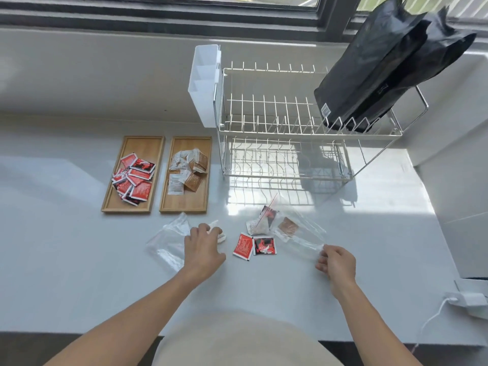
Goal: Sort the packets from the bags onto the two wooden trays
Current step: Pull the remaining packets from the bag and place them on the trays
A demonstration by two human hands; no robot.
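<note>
**Loose packets lie between the two hands**

The right hand pinches the near corner of a clear bag, fingers closed on the plastic; the bag stretches away from it toward the far left, with a brown packet still inside. The left hand rests curled on the counter, fingertips on something small and white; whether it actually grips it I cannot tell. An empty-looking clear bag lies just left of that hand.

Between the hands sit two red packets, side by side, with a pale packet and another red one just beyond them at the bag's mouth. The red pair is roughly midway, slightly nearer the left hand, which is also on the trays' side.

Farther off to the left, the left tray holds red packets and the right tray pale and brown ones, so the red pair probably goes far-left.
</note>
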